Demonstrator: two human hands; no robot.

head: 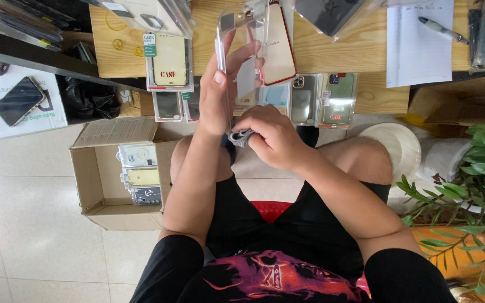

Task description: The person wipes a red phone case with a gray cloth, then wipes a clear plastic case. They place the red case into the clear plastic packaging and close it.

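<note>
My left hand (218, 92) holds a clear phone case (242, 39) upright by its edge, in front of the wooden table (360, 50). Just below it, my right hand (270, 137) is closed on a small grey cloth (241, 136) that touches the case's lower end. Behind the clear case a red-rimmed case (280, 47) rests on the table. I am seated on a red stool (269, 209), knees apart.
Several packaged phone cases (168, 62) lie along the table edge, with more (335, 98) on the right. An open cardboard box (105, 168) with boxed cases sits on the floor at left. Paper and a pen (442, 29) lie top right. A green plant (478, 185) stands right.
</note>
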